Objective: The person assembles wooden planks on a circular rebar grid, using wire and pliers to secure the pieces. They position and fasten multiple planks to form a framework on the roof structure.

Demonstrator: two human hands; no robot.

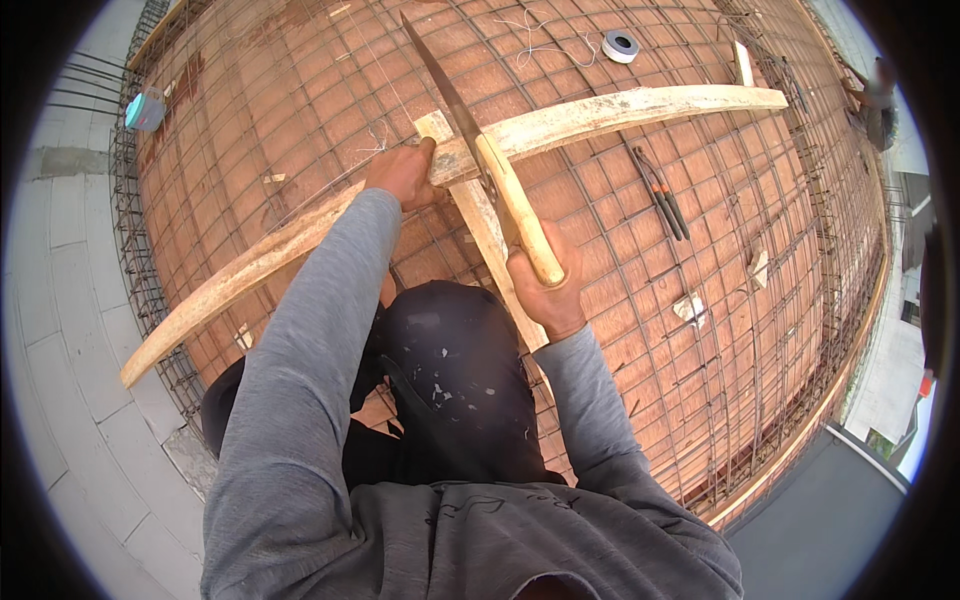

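My right hand (550, 275) is closed round the pale wooden handle of a hand saw (515, 205). The saw's dark blade points up and away to the left, lying across a long wooden plank (620, 108). My left hand (403, 172) grips that plank just left of the blade. Beneath the plank a second, narrower wooden strip (482, 228) crosses it and runs back toward my right forearm. Whether the teeth have cut into the wood, I cannot tell. My bent knee (465, 335) in dark trousers is close behind the crossing.
A rebar mesh (640, 330) covers the reddish-brown boards. Pincers (664, 195) with dark handles lie to the right. A tape roll (620, 46) and loose string (545, 45) are at the far side. A blue container (145, 110) stands far left, beside grey block paving (70, 300).
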